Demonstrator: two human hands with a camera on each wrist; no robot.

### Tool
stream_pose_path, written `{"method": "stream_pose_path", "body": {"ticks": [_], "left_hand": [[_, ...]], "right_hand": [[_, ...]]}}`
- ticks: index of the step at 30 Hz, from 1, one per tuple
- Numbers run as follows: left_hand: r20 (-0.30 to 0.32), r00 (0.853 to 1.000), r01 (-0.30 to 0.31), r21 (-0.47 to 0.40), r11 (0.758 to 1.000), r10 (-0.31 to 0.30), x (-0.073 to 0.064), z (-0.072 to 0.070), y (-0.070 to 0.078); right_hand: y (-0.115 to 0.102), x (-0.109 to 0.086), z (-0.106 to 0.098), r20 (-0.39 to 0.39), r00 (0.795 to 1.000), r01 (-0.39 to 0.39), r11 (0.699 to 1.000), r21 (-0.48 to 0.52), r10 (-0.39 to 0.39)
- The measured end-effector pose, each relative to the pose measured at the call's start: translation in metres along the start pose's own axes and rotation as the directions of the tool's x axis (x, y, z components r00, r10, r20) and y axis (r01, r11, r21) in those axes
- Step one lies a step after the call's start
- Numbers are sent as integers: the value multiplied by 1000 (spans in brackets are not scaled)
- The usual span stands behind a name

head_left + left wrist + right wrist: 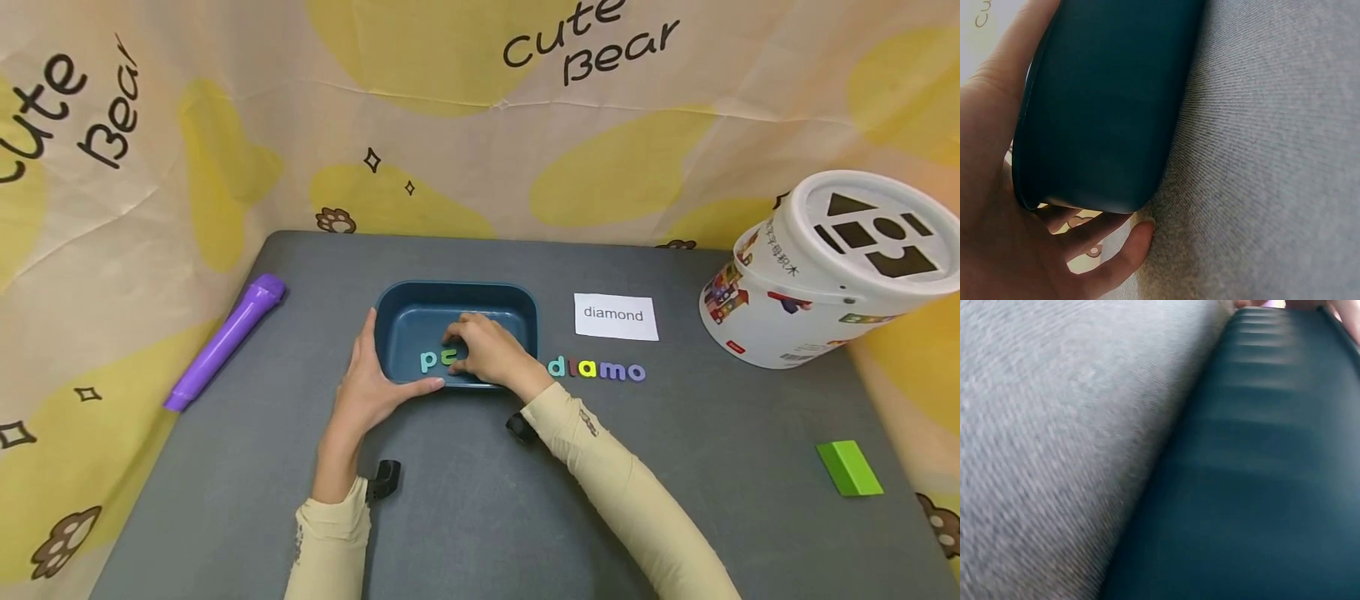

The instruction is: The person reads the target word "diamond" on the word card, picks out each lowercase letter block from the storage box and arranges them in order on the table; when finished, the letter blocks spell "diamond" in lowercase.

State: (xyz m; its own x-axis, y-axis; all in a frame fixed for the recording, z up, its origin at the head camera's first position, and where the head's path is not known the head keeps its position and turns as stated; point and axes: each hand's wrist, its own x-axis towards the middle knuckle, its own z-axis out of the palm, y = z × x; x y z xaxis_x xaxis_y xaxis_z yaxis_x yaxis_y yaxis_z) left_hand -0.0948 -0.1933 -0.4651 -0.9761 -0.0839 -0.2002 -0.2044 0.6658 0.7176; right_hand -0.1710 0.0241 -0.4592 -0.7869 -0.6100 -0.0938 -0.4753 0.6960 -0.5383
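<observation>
A dark blue tray (401, 287) stands on the table, its side filling much of both wrist views. At its near left corner is my left hand (365, 387), thumb along the near rim and fingers against the left end, gripping it. My right hand (487, 350) reaches into the tray with bent fingers. Its thumb and index finger are on either side of a green letter (448, 357); whether they pinch it I cannot tell. A light teal letter p (427, 361) lies to the left. Right of the tray, colourful letters (587, 369) spell "diamo" below a white card (616, 317) reading "diamond".
A purple toy microphone (225, 343) lies at the left table edge. A white lidded bucket (825, 275) with shape cutouts stands at the back right. Nearer on that side is a green block (850, 468). A patterned cloth (450, 125) hangs behind the grey table (465, 500).
</observation>
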Motion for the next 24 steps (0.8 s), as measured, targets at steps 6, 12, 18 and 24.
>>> {"method": "stream_pose_path", "body": {"ticks": [6, 12, 18, 24], "left_hand": [[-1, 1000, 4, 1, 1000, -4, 0, 0, 1], [3, 1000, 4, 2, 1000, -4, -1, 0, 2], [2, 1000, 11, 8, 1000, -11, -1, -1, 3], [5, 1000, 21, 15, 1000, -21, -1, -1, 4]], "right_hand": [[1, 2, 2, -19, 1000, 13, 1000, 5, -13], [0, -12, -8, -84, 995, 64, 990, 126, -54], [6, -31, -26, -255, 965, 141, 948, 284, -67], [20, -52, -41, -423, 906, 167, 902, 397, 19]]}}
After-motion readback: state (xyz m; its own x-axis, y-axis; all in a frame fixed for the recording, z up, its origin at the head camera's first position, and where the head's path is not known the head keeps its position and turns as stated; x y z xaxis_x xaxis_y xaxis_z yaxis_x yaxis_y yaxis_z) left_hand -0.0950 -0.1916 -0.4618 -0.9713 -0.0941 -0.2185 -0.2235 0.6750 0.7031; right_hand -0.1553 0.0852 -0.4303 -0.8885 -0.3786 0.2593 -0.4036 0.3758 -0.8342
